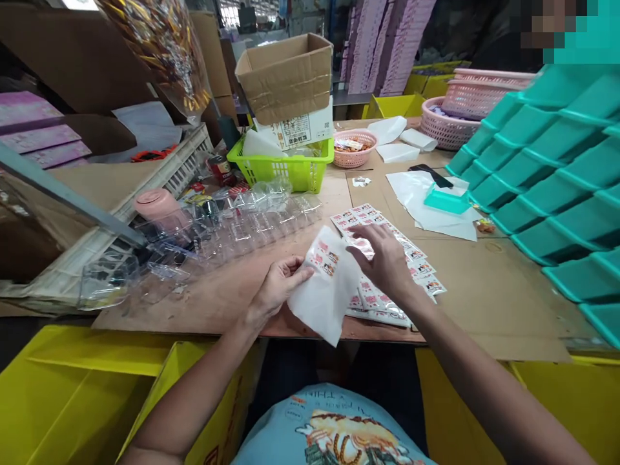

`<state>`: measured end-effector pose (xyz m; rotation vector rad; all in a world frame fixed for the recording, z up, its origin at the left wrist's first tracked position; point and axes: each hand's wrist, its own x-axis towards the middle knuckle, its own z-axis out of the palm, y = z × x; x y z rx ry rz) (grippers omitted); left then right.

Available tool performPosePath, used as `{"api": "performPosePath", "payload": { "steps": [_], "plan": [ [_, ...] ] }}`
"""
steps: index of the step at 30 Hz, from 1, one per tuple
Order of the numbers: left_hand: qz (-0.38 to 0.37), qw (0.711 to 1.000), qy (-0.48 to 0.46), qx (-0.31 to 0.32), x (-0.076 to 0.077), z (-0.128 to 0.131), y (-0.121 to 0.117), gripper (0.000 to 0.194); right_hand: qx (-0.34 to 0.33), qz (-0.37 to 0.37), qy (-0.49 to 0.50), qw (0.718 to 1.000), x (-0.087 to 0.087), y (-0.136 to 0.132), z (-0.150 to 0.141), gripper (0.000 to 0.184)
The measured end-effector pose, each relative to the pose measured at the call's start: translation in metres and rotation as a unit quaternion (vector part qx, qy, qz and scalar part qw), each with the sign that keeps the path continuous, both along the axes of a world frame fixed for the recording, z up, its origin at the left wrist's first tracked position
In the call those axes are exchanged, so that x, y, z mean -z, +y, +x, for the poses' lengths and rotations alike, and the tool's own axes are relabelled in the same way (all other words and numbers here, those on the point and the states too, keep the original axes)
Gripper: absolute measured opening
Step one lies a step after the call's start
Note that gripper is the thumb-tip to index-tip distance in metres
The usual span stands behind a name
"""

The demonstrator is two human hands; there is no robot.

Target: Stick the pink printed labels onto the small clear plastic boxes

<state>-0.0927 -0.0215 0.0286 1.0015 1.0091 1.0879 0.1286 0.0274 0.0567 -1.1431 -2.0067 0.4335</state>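
My left hand (281, 284) pinches the left edge of a white sticker sheet (325, 290), which tilts up over the table's front edge. A few printed stickers with pink marks and small cartoon figures remain near its top; the lower part is blank backing. Just right of the sheet hovers my right hand (380, 255), thumb and fingers apart, with nothing visible between them. Beneath it lies a fanned stack of printed sticker sheets (421, 268), partly covered by the hand and wrist. Left of the sheet, a row of clear plastic containers (242, 226) lies on the table.
A green basket (281, 171) stands at the back with a cardboard box (285, 74) above it. Teal trays (562, 174) are piled high on the right. Pink baskets (450, 123) and white papers (402, 194) sit behind. Yellow boxes (97, 394) flank me below.
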Motion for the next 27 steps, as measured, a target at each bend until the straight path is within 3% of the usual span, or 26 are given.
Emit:
{"api": "performPosePath", "payload": {
  "steps": [4, 8, 11, 13, 15, 20, 23, 27],
  "plan": [
    [0.027, 0.999, 0.027, 0.032, 0.0, 0.02, 0.0, 0.033, -0.057, 0.128, -0.045, 0.989, 0.006, -0.018, -0.013, 0.013],
    [0.051, 0.992, 0.07, 0.093, -0.004, 0.025, 0.002, 0.032, -0.061, 0.173, -0.044, 0.982, 0.016, -0.025, -0.018, 0.013],
    [0.07, 0.994, 0.075, 0.041, -0.002, 0.023, 0.003, 0.028, -0.065, 0.184, -0.063, 0.979, 0.02, -0.026, -0.017, 0.015],
    [0.081, 0.993, 0.085, -0.024, 0.0, 0.021, 0.004, 0.025, -0.067, 0.182, -0.059, 0.979, 0.022, -0.026, -0.017, 0.018],
    [0.083, 0.99, 0.1, -0.048, 0.0, 0.017, 0.006, 0.021, -0.074, 0.177, -0.045, 0.98, 0.023, -0.024, -0.019, 0.019],
    [0.166, 0.979, 0.121, 0.004, -0.002, 0.011, 0.01, 0.009, -0.098, 0.161, -0.012, 0.982, 0.021, -0.021, -0.023, 0.016],
    [0.179, 0.974, 0.135, 0.028, -0.004, 0.013, 0.012, 0.009, -0.107, 0.134, -0.007, 0.985, 0.02, -0.022, -0.029, 0.015],
    [0.156, 0.978, 0.13, 0.049, -0.002, 0.014, 0.013, 0.012, -0.044, 0.03, 0.124, 0.991, 0.026, -0.015, -0.032, 0.013]
  ]
}}
